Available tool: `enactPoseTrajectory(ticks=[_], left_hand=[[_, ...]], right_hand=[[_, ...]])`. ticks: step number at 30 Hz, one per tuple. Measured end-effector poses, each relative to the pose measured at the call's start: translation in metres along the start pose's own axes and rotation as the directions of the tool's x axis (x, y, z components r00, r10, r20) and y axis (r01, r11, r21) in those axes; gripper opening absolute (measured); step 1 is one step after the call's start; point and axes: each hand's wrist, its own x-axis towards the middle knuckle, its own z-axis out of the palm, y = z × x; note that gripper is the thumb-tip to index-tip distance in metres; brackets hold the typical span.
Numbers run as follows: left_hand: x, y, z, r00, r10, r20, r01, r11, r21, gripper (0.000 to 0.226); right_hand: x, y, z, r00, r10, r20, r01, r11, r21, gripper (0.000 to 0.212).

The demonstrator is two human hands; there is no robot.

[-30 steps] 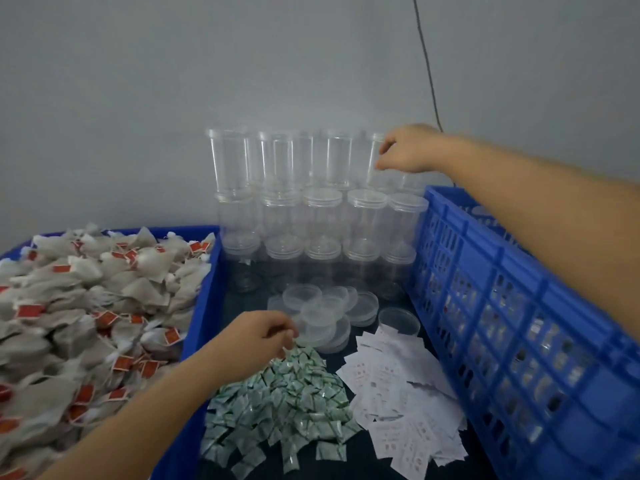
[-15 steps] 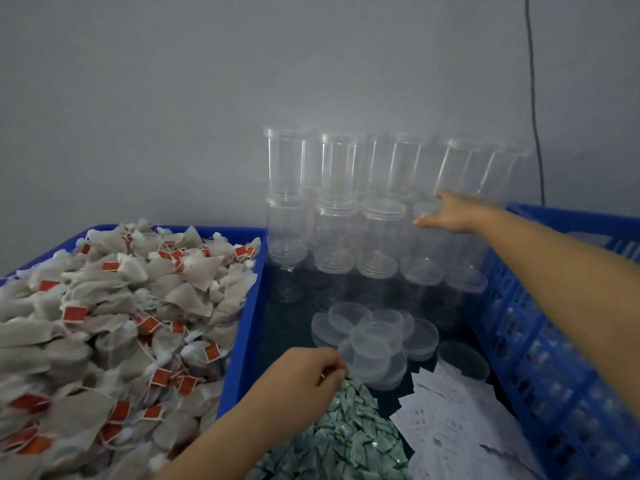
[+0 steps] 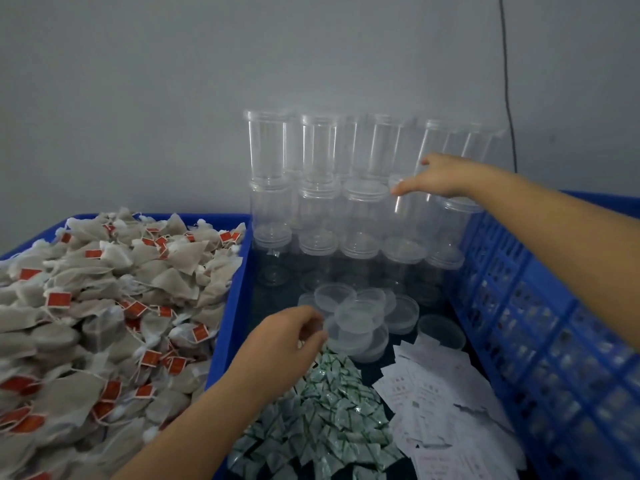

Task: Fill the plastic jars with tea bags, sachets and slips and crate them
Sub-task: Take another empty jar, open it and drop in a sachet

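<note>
Jars [image 3: 346,202] stand empty, stacked at upper centre, none visibly crated, while the right hand [image 3: 440,176] touches one with loose fingers and the left hand [image 3: 287,336] pinches among sachets [image 3: 322,417] at lower centre.

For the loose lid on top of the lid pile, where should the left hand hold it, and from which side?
Pinch the top lid by its thin rim on the near left edge, where the left hand already is. It lies flat and shallow, rim up, on the other lids, so a thumb-and-finger pinch across the rim should lift it without disturbing the jars behind.
</note>
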Motion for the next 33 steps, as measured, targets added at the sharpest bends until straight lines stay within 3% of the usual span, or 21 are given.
enactPoseTrajectory(ticks=[2, 5, 8, 9, 11, 13, 16, 18, 20, 22, 24, 27, 30, 33], left_hand=[[-0.001, 0.001, -0.001, 0.996, 0.016, -0.084, -0.015, 1.000, 0.016, 0.035], [-0.004, 0.008, -0.007, 0.966, 0.041, -0.254, -0.034, 0.999, 0.033, 0.058], [-0.009, 0.012, -0.011, 0.925, 0.118, -0.362, -0.072, 0.988, 0.139, 0.072], [-0.013, 0.013, -0.011, 0.924, 0.156, -0.350, -0.088, 0.975, 0.202, 0.076], [-0.019, 0.014, -0.007, 0.939, 0.218, -0.266, -0.115, 0.928, 0.354, 0.087], [-0.021, 0.010, -0.001, 0.958, 0.237, -0.159, -0.116, 0.832, 0.542, 0.100], [-0.020, 0.006, 0.006, 0.969, 0.245, -0.023, -0.145, 0.644, 0.751, 0.110], [-0.019, 0.008, 0.009, 0.956, 0.289, 0.048, -0.204, 0.540, 0.816, 0.107], [-0.016, 0.010, 0.013, 0.934, 0.338, 0.118, -0.272, 0.457, 0.847, 0.101], [-0.014, 0.011, 0.017, 0.919, 0.363, 0.154, -0.308, 0.417, 0.855, 0.098], [-0.014, 0.012, 0.019, 0.933, 0.336, 0.124, -0.291, 0.508, 0.811, 0.099], [-0.017, 0.013, 0.016, 0.977, 0.210, 0.038, -0.194, 0.799, 0.569, 0.096], [-0.018, 0.009, 0.006, 0.990, 0.112, 0.087, -0.129, 0.965, 0.227, 0.098], [-0.019, 0.008, -0.005, 0.964, 0.012, 0.265, 0.042, 0.979, -0.199, 0.096]], right_hand=[[-0.023, -0.019, 0.004, 0.997, -0.022, 0.077, 0.018, 0.998, 0.058, 0.096], [-0.059, -0.046, 0.028, 0.982, -0.077, 0.174, 0.040, 0.977, 0.207, 0.056], [-0.092, -0.064, 0.064, 0.961, -0.048, 0.273, -0.062, 0.923, 0.379, 0.060], [-0.103, -0.065, 0.076, 0.948, -0.034, 0.317, -0.109, 0.901, 0.421, 0.063], [-0.125, -0.062, 0.098, 0.916, -0.027, 0.401, -0.210, 0.819, 0.534, 0.047], [-0.148, -0.053, 0.114, 0.874, 0.022, 0.485, -0.368, 0.681, 0.633, 0.036], [-0.170, -0.031, 0.138, 0.765, 0.027, 0.643, -0.585, 0.445, 0.678, 0.062], [-0.181, -0.018, 0.153, 0.710, 0.006, 0.704, -0.649, 0.394, 0.651, 0.072], [-0.187, -0.009, 0.163, 0.715, 0.028, 0.699, -0.649, 0.397, 0.648, 0.073], [-0.189, -0.004, 0.171, 0.764, 0.053, 0.643, -0.615, 0.360, 0.701, 0.069], [-0.194, -0.006, 0.173, 0.845, 0.024, 0.535, -0.504, 0.375, 0.778, 0.053], [-0.193, -0.007, 0.168, 0.957, -0.170, 0.235, -0.080, 0.625, 0.776, 0.032], [-0.191, -0.005, 0.153, 0.924, -0.372, 0.089, 0.207, 0.680, 0.703, 0.038], [-0.192, 0.005, 0.130, 0.849, -0.497, 0.180, 0.233, 0.658, 0.716, 0.059]])
